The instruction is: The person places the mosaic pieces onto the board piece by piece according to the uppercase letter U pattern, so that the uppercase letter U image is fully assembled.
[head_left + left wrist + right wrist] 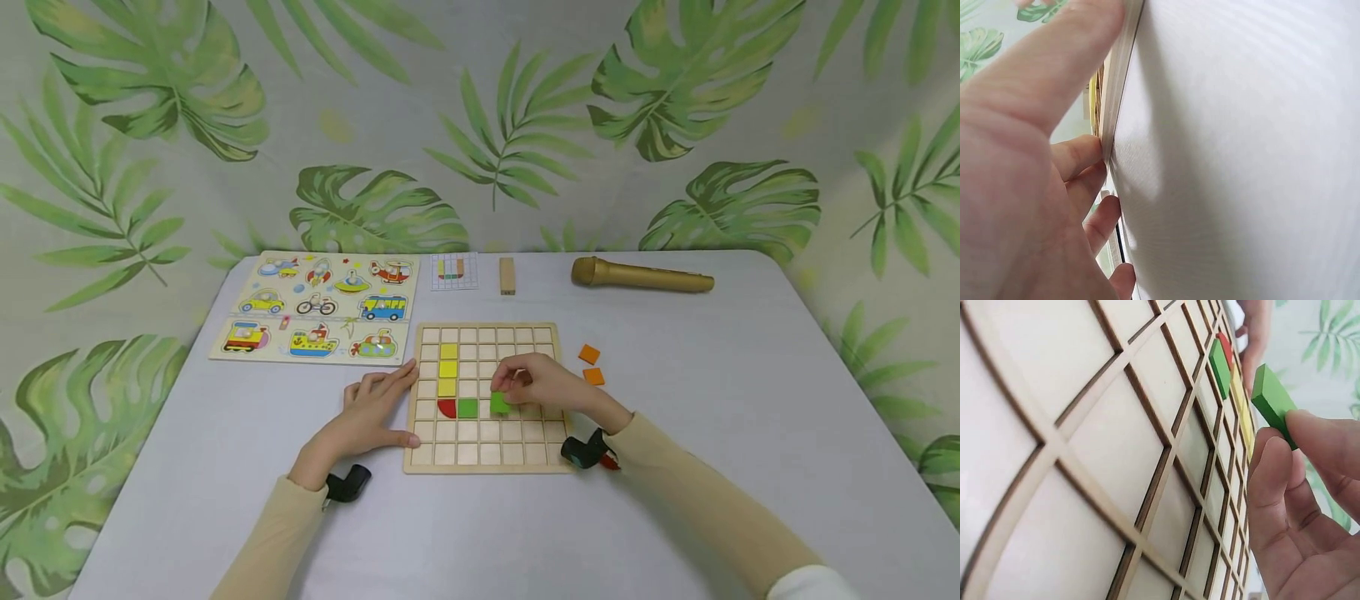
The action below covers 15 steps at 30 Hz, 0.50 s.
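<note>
Green tile (pixel 499 403): a flat, smooth, straight-edged square, tilted over the grid board (pixel 490 455) and clear of its slats.
Right hand (pixel 543 385): you grasp the tile by pinching it between thumb and fingertips.
Left hand (pixel 367 421): released, fingers spread; your thumb and fingertips touch the board's left edge.
Board: pale wood, its raised slats dark-sided, forming square cells; it lies in the middle of the surface (pixel 697 383), which is covered in white cloth.
Set in cells: three yellow squares (pixel 447 369) in a column, a red quarter-round (pixel 447 408) at its near end, a green square (pixel 467 408) beside that.
Loose: two orange squares (pixel 592 365) off the board's right edge.
In the way: your right hand covers several cells; the black wrist camera (pixel 583 451) partly hides a red piece (pixel 610 461) near the board's near-right corner.
Far-left corner: a picture puzzle (pixel 345 359) with printed vehicles.
Far edge: a gridded paper card (pixel 453 272), a wooden block (pixel 507 275), and, towards the right corner, a gold-brown microphone (pixel 642 277).
Behind: a leaf-print cloth (pixel 480 125).
</note>
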Each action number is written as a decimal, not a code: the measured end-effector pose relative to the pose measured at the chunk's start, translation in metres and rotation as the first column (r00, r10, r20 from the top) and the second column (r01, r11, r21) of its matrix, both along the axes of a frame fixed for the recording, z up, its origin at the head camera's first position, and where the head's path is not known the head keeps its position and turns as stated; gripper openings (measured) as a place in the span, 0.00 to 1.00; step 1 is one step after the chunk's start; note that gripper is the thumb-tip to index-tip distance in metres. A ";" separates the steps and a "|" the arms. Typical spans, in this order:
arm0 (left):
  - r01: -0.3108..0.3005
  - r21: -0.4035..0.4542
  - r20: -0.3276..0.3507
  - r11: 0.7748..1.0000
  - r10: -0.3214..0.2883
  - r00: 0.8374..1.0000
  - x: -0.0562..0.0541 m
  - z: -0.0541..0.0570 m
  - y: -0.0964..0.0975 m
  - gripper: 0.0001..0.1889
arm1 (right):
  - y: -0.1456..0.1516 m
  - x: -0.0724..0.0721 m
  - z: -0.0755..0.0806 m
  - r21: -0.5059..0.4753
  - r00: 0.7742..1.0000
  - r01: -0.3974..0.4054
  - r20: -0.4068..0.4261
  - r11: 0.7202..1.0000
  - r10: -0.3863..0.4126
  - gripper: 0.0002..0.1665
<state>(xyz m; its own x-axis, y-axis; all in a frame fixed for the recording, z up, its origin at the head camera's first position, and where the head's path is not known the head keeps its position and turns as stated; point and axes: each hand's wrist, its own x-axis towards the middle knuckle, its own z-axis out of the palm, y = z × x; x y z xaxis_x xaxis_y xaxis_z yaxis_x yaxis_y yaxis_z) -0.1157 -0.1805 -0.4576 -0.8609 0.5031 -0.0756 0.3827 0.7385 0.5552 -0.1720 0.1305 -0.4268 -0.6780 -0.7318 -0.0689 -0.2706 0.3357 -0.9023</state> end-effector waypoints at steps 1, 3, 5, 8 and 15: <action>0.000 0.002 0.001 1.000 0.000 1.000 0.000 0.000 0.000 0.53 | -0.002 0.000 0.000 0.008 1.000 0.002 -0.003 1.000 -0.002 0.07; 0.000 0.005 0.003 1.000 0.000 1.000 0.000 0.000 0.000 0.53 | -0.007 0.000 -0.001 0.026 1.000 0.012 -0.005 1.000 -0.012 0.07; 0.000 0.010 0.006 1.000 0.000 1.000 0.000 0.001 0.000 0.53 | -0.010 0.001 -0.003 0.041 1.000 0.022 -0.006 0.999 -0.022 0.07; -0.002 0.014 0.010 1.000 0.002 1.000 0.001 0.003 0.001 0.53 | -0.014 0.001 -0.006 0.057 0.999 0.023 -0.024 0.998 -0.022 0.07; -0.003 0.013 0.014 1.000 0.003 1.000 0.001 0.004 0.001 0.53 | -0.020 0.003 -0.011 0.102 0.996 0.019 -0.087 0.995 -0.010 0.07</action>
<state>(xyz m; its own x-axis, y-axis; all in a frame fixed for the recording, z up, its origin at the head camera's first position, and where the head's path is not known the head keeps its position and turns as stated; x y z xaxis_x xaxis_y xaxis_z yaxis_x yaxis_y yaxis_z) -0.1143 -0.1797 -0.4533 -0.8611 0.5018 -0.0816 0.3727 0.7323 0.5699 -0.1690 0.1104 -0.4375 -0.6952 -0.7139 -0.0840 -0.3402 0.4298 -0.8364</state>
